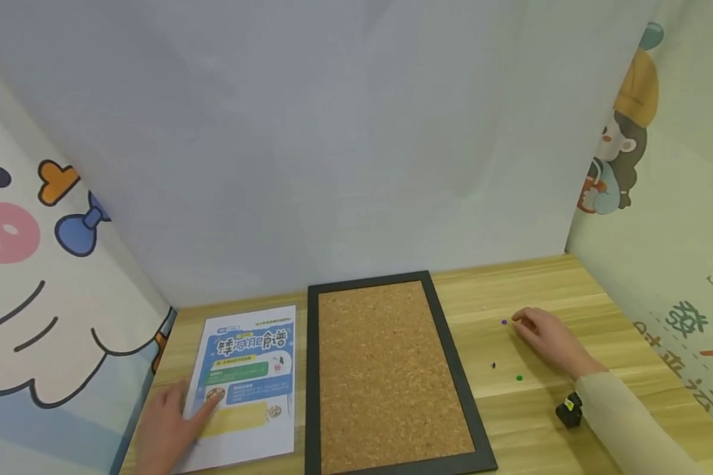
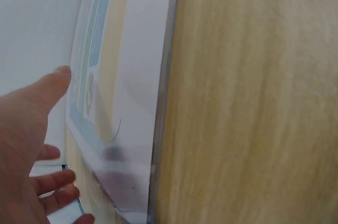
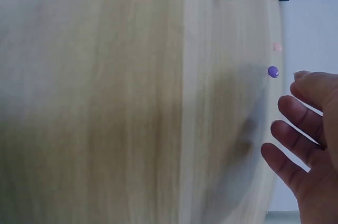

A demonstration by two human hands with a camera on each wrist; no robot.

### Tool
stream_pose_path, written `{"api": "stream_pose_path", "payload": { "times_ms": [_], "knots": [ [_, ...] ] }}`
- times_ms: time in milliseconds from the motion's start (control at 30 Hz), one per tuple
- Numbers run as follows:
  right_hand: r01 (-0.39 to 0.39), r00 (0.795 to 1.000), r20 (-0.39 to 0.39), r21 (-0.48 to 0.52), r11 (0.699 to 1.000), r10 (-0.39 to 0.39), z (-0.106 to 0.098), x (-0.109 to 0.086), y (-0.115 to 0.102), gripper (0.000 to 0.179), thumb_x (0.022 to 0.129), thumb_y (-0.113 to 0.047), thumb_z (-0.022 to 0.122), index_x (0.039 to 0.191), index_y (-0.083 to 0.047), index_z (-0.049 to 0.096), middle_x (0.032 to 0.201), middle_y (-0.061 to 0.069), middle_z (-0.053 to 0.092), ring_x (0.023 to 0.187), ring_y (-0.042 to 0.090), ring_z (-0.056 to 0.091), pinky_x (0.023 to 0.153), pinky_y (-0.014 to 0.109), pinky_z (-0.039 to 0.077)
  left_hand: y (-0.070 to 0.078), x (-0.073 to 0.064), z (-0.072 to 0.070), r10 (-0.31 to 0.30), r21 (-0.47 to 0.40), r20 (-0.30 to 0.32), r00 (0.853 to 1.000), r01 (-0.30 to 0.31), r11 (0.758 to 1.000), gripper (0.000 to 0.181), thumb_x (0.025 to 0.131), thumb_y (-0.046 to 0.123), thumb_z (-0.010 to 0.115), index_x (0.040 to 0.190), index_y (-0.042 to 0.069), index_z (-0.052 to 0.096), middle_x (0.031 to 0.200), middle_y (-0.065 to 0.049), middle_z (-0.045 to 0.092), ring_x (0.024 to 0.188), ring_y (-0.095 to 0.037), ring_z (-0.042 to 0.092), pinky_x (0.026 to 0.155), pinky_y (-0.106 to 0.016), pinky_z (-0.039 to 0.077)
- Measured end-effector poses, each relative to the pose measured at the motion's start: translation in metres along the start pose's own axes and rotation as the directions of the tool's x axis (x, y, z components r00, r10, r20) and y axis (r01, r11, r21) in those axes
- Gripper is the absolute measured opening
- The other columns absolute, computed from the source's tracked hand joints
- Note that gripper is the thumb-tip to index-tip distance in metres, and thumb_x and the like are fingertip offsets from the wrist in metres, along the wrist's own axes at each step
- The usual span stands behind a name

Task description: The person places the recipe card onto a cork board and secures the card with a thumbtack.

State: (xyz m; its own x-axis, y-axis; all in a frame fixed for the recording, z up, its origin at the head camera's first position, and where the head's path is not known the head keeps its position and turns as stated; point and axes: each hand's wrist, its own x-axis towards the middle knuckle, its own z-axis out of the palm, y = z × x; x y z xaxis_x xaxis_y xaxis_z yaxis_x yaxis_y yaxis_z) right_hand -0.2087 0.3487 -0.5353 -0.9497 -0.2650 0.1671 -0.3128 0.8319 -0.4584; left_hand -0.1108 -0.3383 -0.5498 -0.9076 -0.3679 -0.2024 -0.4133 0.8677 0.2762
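My left hand [image 1: 168,422] is at the lower left edge of a printed poster sheet [image 1: 246,448], its thumb stretched over the printed side. In the left wrist view the fingers of this hand [image 2: 31,150] are spread and relaxed beside the sheet's edge. A framed corkboard [image 1: 386,376] lies right of the sheet. My right hand [image 1: 549,336] hovers over the table with loosely bent fingers, nothing in them. Closest to its fingertips lies a purple thumbtack [image 1: 504,322]. Nearer me are a dark purple thumbtack [image 1: 493,365] and a green thumbtack [image 1: 519,378]; a pale pink one [image 3: 277,47] lies farther back.
The wooden table [image 1: 535,284] meets a pale grey cloth wall [image 1: 344,145] at the back. Printed cartoon panels [image 1: 30,297] stand at the left and right sides. A small black device [image 1: 569,410] sits at my right wrist.
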Motion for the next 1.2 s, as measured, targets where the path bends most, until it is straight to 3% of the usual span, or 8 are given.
{"api": "stream_pose_path", "payload": {
  "times_ms": [200,600,800,1033,1200],
  "knots": [
    [-0.044,0.999,0.021,0.049,0.998,0.043,0.005,0.006,0.002,0.018,0.096,-0.019,0.054,0.105,-0.006,0.064,0.101,0.009,0.065,0.09,0.025,0.06,0.076,0.044,0.047,-0.003,-0.006,0.003,-0.124,-0.007,0.024,0.992,0.124,0.992,0.127,0.06,0.09,0.046,0.132,-0.014,0.036,0.116,-0.039,0.037,0.1,-0.047,0.042,0.085,-0.058,0.038],
    [-0.045,0.999,0.022,0.069,0.997,0.044,0.01,0.012,0.005,0.016,0.093,-0.017,0.059,0.102,-0.005,0.066,0.096,0.008,0.065,0.087,0.023,0.06,0.075,0.043,0.047,0.002,-0.017,0.005,-0.218,-0.017,0.019,0.976,0.218,0.976,0.115,0.056,0.087,0.054,0.109,-0.014,0.049,0.097,-0.03,0.045,0.086,-0.037,0.042,0.074,-0.047,0.04],
    [-0.049,0.999,0.001,0.063,0.997,0.049,0.012,0.016,0.002,0.012,0.092,-0.014,0.061,0.098,-0.006,0.068,0.096,0.01,0.067,0.088,0.026,0.06,0.077,0.045,0.046,0.002,-0.02,0.001,-0.233,-0.051,0.07,0.97,0.237,0.97,0.101,0.06,0.078,0.063,0.101,-0.013,0.05,0.09,-0.024,0.044,0.081,-0.034,0.04,0.065,-0.041,0.037],
    [-0.063,0.998,-0.016,0.071,0.995,0.064,0.014,0.022,0.002,0.013,0.091,-0.016,0.062,0.096,-0.007,0.069,0.095,0.01,0.066,0.088,0.026,0.06,0.078,0.045,0.045,-0.009,-0.011,0.001,-0.184,-0.113,0.066,0.981,0.19,0.975,0.083,0.071,0.063,0.069,0.101,-0.013,0.056,0.086,-0.02,0.049,0.076,-0.029,0.045,0.064,-0.038,0.039],
    [-0.074,0.997,-0.017,0.067,0.995,0.075,0.015,0.023,0.004,0.013,0.091,-0.018,0.063,0.095,-0.008,0.069,0.094,0.01,0.066,0.087,0.026,0.06,0.078,0.045,0.045,-0.018,0.0,0.004,-0.21,-0.192,0.113,0.971,0.228,0.954,0.068,0.079,0.043,0.072,0.109,-0.012,0.045,0.094,-0.025,0.051,0.08,-0.031,0.049,0.066,-0.04,0.042]
  ]
}}
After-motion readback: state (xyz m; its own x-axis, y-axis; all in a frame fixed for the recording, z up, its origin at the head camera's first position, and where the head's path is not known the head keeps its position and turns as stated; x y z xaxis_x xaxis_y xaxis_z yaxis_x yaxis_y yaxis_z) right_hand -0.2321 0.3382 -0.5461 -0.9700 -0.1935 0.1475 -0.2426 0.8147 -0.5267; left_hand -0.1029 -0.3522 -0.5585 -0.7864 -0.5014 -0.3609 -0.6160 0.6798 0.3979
